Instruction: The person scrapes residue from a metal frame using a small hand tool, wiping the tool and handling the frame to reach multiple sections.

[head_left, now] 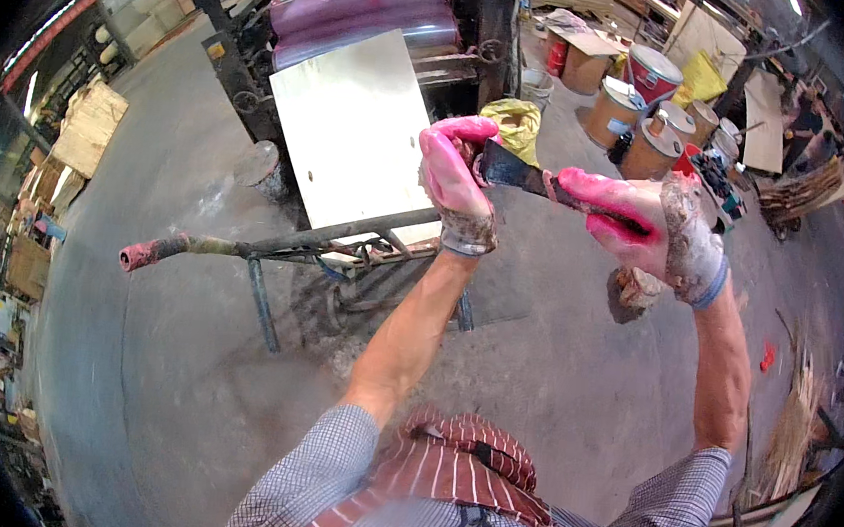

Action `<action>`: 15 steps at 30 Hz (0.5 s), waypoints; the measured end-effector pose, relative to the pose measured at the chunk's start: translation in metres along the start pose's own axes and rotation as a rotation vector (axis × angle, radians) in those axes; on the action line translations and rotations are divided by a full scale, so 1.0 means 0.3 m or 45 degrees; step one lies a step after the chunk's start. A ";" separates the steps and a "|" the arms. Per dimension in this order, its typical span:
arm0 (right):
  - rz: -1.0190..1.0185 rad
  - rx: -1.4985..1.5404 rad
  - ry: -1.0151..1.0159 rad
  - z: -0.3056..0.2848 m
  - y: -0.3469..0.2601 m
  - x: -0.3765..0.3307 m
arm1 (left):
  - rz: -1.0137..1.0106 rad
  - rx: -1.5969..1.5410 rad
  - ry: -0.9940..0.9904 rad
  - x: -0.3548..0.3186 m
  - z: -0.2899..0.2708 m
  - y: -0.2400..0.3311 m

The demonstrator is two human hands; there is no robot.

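Note:
My right hand [641,223], in a white glove stained bright pink, closes round the handle of a scraper [511,167]. The scraper's broad dark blade points left toward my other hand. My left hand [458,171], in a similar pink-smeared glove, has its fingers curled beside the blade's end. Whether those fingers pinch the blade or something small is hidden from view. Beyond my left hand a large pale board [353,137] slopes down from the pink-purple rollers [368,18] of a machine, its near end by a metal pipe frame [344,232].
A yellow sack [512,123] stands right of the machine. Farther right are several brown drums [614,110] and a red-and-white drum [652,75]. A lump-like block [637,290] lies on the floor below my right hand. Stacked boards [89,129] stand at far left.

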State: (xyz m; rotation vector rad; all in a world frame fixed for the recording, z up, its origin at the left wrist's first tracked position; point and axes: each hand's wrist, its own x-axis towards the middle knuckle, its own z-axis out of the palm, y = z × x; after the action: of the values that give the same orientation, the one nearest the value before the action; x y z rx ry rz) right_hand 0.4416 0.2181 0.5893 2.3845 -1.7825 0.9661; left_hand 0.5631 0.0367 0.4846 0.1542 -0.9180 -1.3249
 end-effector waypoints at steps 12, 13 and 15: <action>0.306 0.649 0.265 0.224 0.125 -0.068 | 0.481 0.710 -0.225 -0.012 -0.024 0.053; 0.283 0.473 0.300 0.229 0.129 -0.091 | 0.571 0.856 -0.245 -0.006 -0.034 0.068; 0.233 0.079 0.394 0.220 0.134 -0.145 | 0.860 1.044 -0.342 0.024 -0.045 0.086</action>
State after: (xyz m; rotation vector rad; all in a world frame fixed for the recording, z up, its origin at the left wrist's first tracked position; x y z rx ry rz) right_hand 0.4302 0.2178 0.5013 1.9898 -1.8949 1.3431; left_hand 0.5912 0.0324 0.4942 0.2676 -1.5404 -0.2962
